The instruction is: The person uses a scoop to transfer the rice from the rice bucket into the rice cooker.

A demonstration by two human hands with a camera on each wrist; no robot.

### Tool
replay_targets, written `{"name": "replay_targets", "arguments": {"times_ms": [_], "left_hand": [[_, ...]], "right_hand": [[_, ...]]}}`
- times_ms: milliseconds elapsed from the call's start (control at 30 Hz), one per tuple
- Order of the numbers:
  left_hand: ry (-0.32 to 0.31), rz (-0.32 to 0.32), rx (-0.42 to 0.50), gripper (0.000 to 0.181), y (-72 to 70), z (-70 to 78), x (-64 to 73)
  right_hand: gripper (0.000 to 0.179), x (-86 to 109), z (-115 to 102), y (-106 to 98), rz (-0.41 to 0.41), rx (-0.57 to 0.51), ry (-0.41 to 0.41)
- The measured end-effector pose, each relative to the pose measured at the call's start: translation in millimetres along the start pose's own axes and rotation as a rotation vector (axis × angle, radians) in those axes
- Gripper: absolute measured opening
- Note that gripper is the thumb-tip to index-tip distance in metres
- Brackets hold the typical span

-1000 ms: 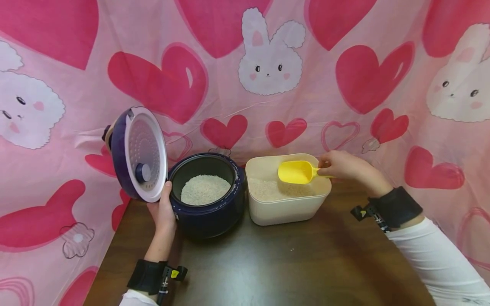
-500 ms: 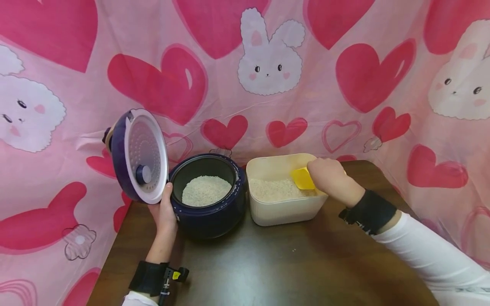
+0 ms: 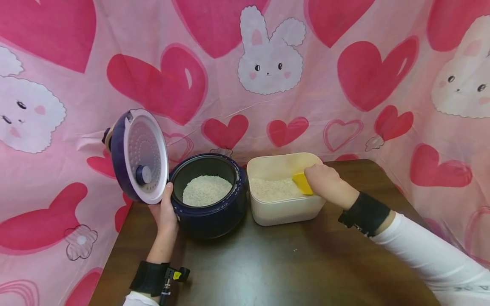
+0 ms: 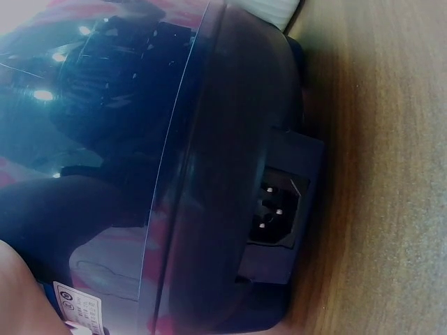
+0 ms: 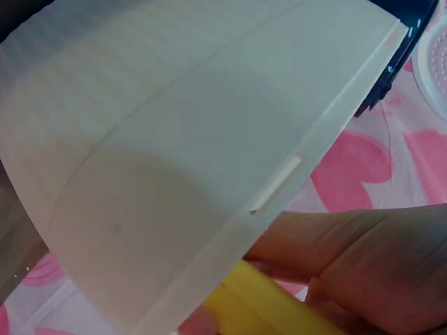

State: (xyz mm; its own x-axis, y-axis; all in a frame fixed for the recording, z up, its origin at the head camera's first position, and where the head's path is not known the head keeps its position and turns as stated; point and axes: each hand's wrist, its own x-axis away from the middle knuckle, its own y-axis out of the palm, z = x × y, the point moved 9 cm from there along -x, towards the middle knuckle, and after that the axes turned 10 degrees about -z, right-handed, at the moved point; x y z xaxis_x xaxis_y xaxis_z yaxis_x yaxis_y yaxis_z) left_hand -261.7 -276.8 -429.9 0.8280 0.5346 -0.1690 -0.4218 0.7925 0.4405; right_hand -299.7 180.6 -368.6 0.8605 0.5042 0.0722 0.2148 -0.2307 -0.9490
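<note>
A dark blue rice cooker (image 3: 208, 225) stands with its lid (image 3: 143, 153) raised on the left and white rice (image 3: 206, 191) in its pot. My left hand (image 3: 164, 214) holds the lid's lower edge near the cooker's rim, thumb in front; its other fingers are mostly hidden. To the right, a cream bin (image 3: 285, 212) holds more rice (image 3: 272, 190). My right hand (image 3: 325, 180) grips the handle of a yellow scoop (image 3: 301, 183), whose bowl is tilted down inside the bin. The right wrist view shows the scoop handle (image 5: 258, 307) beside the bin's rim.
Both containers stand side by side on a dark wooden table (image 3: 260, 267), close to a pink cloth (image 3: 226, 93) with hearts and rabbits. A few grains lie on the table in front of the bin. The cooker's power socket (image 4: 276, 209) shows in the left wrist view.
My right hand has turned over and moved left and slightly down, tipping the scoop from level to downward in the bin. My left hand and the lid have stayed almost still.
</note>
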Motion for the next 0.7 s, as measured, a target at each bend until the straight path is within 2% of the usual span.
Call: {"name": "replay_targets", "arguments": {"times_ms": [33, 67, 100, 200, 367, 533, 700], "left_hand": [[-0.002, 0.001, -0.009, 0.045, -0.2, 0.4, 0.2], [-0.005, -0.002, -0.007, 0.044, 0.3, 0.6, 0.3], [-0.01, -0.004, -0.01, 0.044, 0.6, 0.7, 0.6], [-0.02, -0.013, -0.013, 0.043, 2.1, 0.9, 0.9], [-0.017, -0.015, -0.005, 0.045, 2.0, 1.8, 0.9], [-0.01, -0.001, -0.006, 0.046, 0.3, 2.0, 0.1], [0.002, -0.002, -0.001, 0.044, 0.6, 0.8, 0.9]], "right_hand": [[0.028, 1.5, -6, -11, -0.054, 0.14, 0.125], [0.024, -0.3, -11, -15, -0.089, 0.209, 0.151], [0.022, -2.0, -12, -17, -0.118, 0.227, 0.173], [0.019, -3.9, -14, -20, -0.201, 0.19, 0.238], [0.02, -10.7, -1, -16, -0.253, 0.107, 0.305], [0.016, -15.6, 8, -11, -0.271, -0.004, 0.301], [0.015, -19.3, 6, -8, -0.27, -0.032, 0.263]]}}
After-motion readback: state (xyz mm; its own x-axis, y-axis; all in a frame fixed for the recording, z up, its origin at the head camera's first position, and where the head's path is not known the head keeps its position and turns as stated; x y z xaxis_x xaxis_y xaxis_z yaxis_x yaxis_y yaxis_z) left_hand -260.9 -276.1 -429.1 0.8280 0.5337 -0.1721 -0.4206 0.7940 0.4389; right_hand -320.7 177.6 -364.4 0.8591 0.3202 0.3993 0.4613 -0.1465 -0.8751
